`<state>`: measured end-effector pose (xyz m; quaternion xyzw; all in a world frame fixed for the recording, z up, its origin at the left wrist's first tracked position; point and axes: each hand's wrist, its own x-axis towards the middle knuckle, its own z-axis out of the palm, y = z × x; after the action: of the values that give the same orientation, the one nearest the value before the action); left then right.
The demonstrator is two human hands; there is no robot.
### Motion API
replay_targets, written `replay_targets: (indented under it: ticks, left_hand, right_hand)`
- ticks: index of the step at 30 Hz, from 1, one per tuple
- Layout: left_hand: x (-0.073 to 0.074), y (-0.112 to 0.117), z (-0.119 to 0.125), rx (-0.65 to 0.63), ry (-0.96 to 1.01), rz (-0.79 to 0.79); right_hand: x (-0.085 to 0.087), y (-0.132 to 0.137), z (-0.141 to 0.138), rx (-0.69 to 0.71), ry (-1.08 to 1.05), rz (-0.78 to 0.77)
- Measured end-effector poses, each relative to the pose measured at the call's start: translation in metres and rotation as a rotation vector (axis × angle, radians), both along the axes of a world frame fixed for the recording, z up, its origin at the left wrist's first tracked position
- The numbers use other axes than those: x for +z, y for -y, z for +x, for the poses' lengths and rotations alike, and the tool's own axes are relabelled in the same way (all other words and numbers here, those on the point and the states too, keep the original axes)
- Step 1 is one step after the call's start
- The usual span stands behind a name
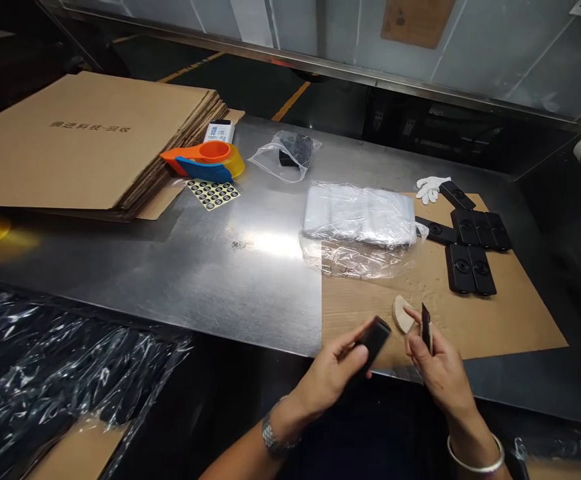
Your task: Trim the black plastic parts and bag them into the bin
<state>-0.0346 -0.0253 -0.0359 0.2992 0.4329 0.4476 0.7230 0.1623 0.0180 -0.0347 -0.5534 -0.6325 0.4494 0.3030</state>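
My left hand (338, 367) is wrapped round a black rectangular plastic part (374, 341), tilted up at the front edge of the cardboard sheet. Between the fingers of my right hand (435, 357) stands a small knife (425, 323), dark-bladed with its pointed tip up; its handle is mostly covered. Both hands are apart, and the blade does not touch the black part. Just beyond the right fingers lies a beige rounded pad (401, 315). Several similar black parts (470, 269) with round recesses lie on the cardboard sheet (525, 313) at the right.
A plastic-wrapped stack of white trays (358, 213) sits mid-table. Behind it are a clear bag (295, 157) and a white glove (430, 189). At left are stacked cardboard (80, 140), an orange-blue tape dispenser (208, 160) and a sticker sheet (213, 194).
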Motion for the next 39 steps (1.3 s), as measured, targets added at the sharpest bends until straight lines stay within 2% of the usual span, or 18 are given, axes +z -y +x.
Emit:
replay_targets:
  ticks: [3,4,6,7,9,12,13,15,18,21,24,27,30,33,39]
  left_hand:
    - [0.009,-0.001,-0.009,-0.162,-0.316,0.310]
    - [0.011,-0.002,-0.014,-0.188,-0.366,0.348]
    - [0.012,-0.004,-0.025,-0.208,-0.349,0.311]
    - [0.011,-0.005,-0.031,-0.201,-0.281,0.265]
    - [0.008,-0.006,-0.039,-0.145,-0.042,0.186]
    - [0.003,-0.003,-0.037,0.073,0.304,0.155]
    - [0.001,-0.001,-0.033,0.157,0.343,0.147]
    - [-0.001,0.003,-0.021,0.296,0.301,0.119]
    - [-0.004,0.008,-0.008,0.448,0.129,0.091]
    - [-0.004,0.008,-0.009,0.500,0.006,0.085]
    - [-0.002,0.009,-0.014,0.419,-0.032,0.046]
    - [0.000,0.010,-0.015,0.353,-0.050,0.018]
    - [0.001,0.012,-0.014,0.322,-0.059,0.017]
    - [0.001,0.013,-0.014,0.284,-0.048,0.019]
    - [0.001,0.014,-0.013,0.271,-0.043,0.004]
  right_hand:
    - [0.010,-0.007,-0.012,0.249,-0.121,-0.163]
    - [0.012,-0.009,-0.014,0.324,-0.152,-0.213]
    - [0.014,-0.010,-0.017,0.392,-0.210,-0.301]
    - [0.014,-0.008,-0.018,0.362,-0.248,-0.338]
    - [0.012,-0.002,-0.023,0.190,-0.356,-0.376]
    - [0.004,0.013,-0.038,-0.092,-0.539,-0.352]
    - [0.001,0.018,-0.044,-0.146,-0.578,-0.338]
    - [-0.006,0.030,-0.056,-0.185,-0.593,-0.336]
    - [-0.012,0.043,-0.063,-0.104,-0.487,-0.355]
    - [-0.009,0.046,-0.056,-0.063,-0.274,-0.272]
    - [0.004,0.040,-0.044,-0.029,0.000,-0.078]
    - [0.019,0.035,-0.040,0.131,0.190,0.142]
    - [0.027,0.035,-0.042,0.235,0.297,0.291]
    - [0.030,0.036,-0.047,0.265,0.379,0.358]
    - [0.030,0.036,-0.052,0.293,0.432,0.396]
